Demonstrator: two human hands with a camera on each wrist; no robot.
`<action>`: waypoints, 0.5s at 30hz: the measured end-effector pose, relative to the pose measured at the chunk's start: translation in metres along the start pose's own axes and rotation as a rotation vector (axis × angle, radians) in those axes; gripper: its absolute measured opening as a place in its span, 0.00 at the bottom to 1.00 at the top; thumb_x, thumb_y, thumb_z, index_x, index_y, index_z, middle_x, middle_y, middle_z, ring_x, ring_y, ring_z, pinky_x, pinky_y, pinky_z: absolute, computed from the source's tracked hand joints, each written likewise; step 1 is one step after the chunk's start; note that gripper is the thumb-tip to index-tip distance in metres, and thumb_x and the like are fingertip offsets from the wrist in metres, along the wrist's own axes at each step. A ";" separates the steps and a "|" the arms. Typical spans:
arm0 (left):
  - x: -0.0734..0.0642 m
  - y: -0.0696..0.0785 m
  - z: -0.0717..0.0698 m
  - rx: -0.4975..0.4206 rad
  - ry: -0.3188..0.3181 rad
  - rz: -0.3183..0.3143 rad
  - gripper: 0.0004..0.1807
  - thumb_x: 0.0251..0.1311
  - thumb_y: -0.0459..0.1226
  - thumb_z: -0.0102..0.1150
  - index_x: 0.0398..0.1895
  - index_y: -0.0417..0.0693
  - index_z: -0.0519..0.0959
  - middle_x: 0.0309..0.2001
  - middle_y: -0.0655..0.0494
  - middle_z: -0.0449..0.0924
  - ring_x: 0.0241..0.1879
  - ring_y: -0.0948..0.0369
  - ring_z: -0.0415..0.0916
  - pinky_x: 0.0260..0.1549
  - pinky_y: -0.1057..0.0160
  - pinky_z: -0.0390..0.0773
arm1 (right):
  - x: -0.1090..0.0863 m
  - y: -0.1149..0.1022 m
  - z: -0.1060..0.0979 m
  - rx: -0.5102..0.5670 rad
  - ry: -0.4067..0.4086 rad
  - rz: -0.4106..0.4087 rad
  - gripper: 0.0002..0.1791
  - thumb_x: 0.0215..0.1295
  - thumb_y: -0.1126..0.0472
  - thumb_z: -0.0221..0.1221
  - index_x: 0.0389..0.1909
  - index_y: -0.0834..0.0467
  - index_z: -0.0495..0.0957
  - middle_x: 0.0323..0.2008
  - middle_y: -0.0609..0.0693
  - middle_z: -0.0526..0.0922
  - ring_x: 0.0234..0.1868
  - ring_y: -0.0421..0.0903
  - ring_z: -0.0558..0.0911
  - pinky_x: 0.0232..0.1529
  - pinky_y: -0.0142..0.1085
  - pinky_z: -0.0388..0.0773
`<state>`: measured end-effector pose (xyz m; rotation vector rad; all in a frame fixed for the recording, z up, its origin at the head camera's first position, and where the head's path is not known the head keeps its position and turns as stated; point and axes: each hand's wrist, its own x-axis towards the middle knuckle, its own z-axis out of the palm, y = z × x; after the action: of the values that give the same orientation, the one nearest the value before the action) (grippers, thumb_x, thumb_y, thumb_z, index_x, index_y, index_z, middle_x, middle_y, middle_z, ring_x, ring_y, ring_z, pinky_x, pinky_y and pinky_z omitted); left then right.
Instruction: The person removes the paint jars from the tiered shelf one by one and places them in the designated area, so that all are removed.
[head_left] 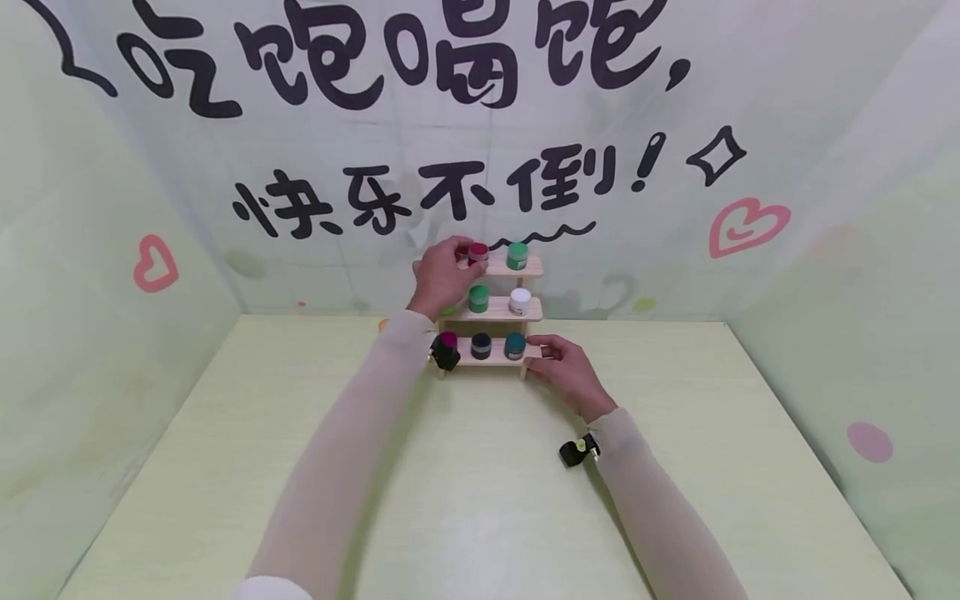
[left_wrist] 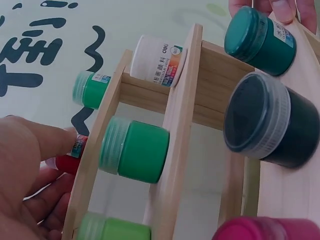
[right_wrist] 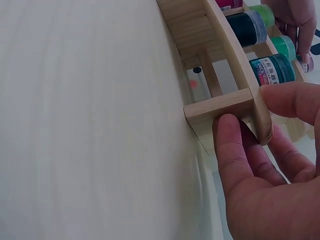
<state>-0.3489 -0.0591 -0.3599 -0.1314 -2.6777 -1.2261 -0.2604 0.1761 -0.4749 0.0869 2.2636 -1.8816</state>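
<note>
A three-tier wooden rack holds several small paint jars. On its top tier my left hand pinches a red paint jar between thumb and fingers; a green jar stands to its right. My right hand grips the right end of the bottom tier, thumb above and fingers below the board. Beside that thumb sits a teal jar. A black jar and a magenta jar share this tier. Green, white and light green jars occupy the middle one.
The rack stands at the back of a pale table, close to a printed backdrop. Something orange shows partly behind the left sleeve. A wrist camera on the left arm overlaps the bottom tier's left end in the head view.
</note>
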 end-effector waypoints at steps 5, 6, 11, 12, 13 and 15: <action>-0.004 0.000 -0.002 -0.032 0.010 -0.003 0.22 0.68 0.49 0.71 0.62 0.55 0.81 0.54 0.57 0.86 0.58 0.56 0.78 0.70 0.43 0.59 | 0.000 -0.003 0.000 0.020 -0.016 0.004 0.24 0.72 0.65 0.66 0.68 0.57 0.79 0.48 0.53 0.76 0.46 0.46 0.79 0.53 0.33 0.87; -0.005 -0.001 -0.004 -0.048 0.011 0.000 0.23 0.67 0.48 0.71 0.61 0.54 0.81 0.54 0.56 0.86 0.57 0.56 0.78 0.71 0.44 0.59 | 0.000 -0.002 0.000 0.016 -0.019 0.002 0.24 0.72 0.64 0.66 0.68 0.57 0.79 0.48 0.53 0.76 0.45 0.46 0.80 0.53 0.34 0.87; -0.009 -0.005 -0.011 -0.140 -0.022 0.017 0.23 0.66 0.47 0.72 0.61 0.51 0.81 0.53 0.54 0.84 0.53 0.56 0.77 0.65 0.54 0.76 | 0.001 -0.002 -0.001 0.000 -0.011 -0.015 0.23 0.72 0.64 0.66 0.67 0.57 0.79 0.47 0.52 0.72 0.46 0.47 0.75 0.49 0.31 0.87; -0.010 -0.006 -0.012 -0.159 -0.027 0.019 0.23 0.66 0.47 0.73 0.61 0.52 0.81 0.53 0.54 0.84 0.53 0.56 0.77 0.62 0.55 0.79 | 0.000 -0.003 -0.001 -0.003 -0.011 -0.021 0.23 0.72 0.64 0.66 0.67 0.58 0.79 0.47 0.52 0.71 0.46 0.47 0.74 0.49 0.30 0.86; -0.011 -0.007 -0.014 -0.179 -0.032 0.019 0.23 0.66 0.47 0.73 0.60 0.52 0.81 0.53 0.55 0.84 0.53 0.57 0.77 0.60 0.57 0.81 | 0.000 -0.003 -0.002 0.000 -0.010 -0.021 0.23 0.71 0.65 0.66 0.66 0.58 0.79 0.48 0.53 0.71 0.47 0.48 0.73 0.48 0.30 0.86; -0.014 -0.009 -0.018 -0.209 -0.031 0.023 0.23 0.65 0.47 0.73 0.60 0.53 0.81 0.53 0.56 0.84 0.53 0.58 0.79 0.60 0.58 0.82 | 0.000 -0.003 -0.002 -0.001 -0.008 -0.022 0.24 0.71 0.64 0.66 0.67 0.58 0.79 0.48 0.52 0.70 0.48 0.48 0.72 0.48 0.29 0.86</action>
<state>-0.3346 -0.0786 -0.3576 -0.2123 -2.5592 -1.5054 -0.2616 0.1777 -0.4717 0.0552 2.2693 -1.8880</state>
